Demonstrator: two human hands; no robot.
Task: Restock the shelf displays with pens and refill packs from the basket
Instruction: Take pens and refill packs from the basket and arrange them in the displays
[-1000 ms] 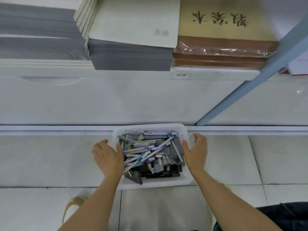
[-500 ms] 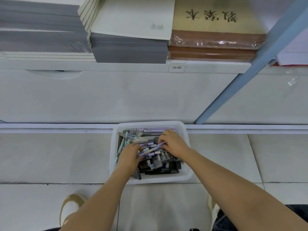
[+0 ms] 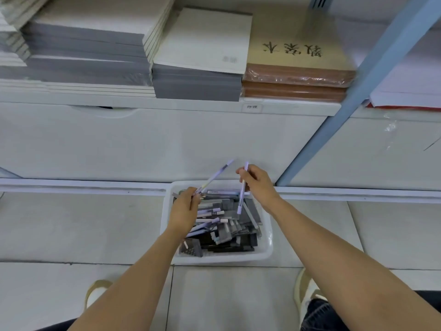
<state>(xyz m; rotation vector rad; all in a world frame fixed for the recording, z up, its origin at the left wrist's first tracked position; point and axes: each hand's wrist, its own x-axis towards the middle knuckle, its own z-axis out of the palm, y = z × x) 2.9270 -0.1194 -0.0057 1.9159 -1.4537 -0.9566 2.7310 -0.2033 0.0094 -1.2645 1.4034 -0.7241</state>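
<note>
Here each hand grips one pen above the white plastic basket (image 3: 267, 244) on the tiled floor. The left hand (image 3: 185, 209) pinches a pale lilac pen (image 3: 214, 176) slanting up rightward; the right hand (image 3: 256, 183) clamps another lilac pen (image 3: 243, 189), nearly upright, its lower end over the jumbled pens and grey refill packs (image 3: 229, 231).

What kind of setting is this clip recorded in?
Most likely a stationery shop or its stockroom: stacked grey-edged notebooks and shrink-wrapped brown exercise books fill a white labelled shelf, and a white plastic basket of pens and refill packs sits on the tiled floor.
</note>
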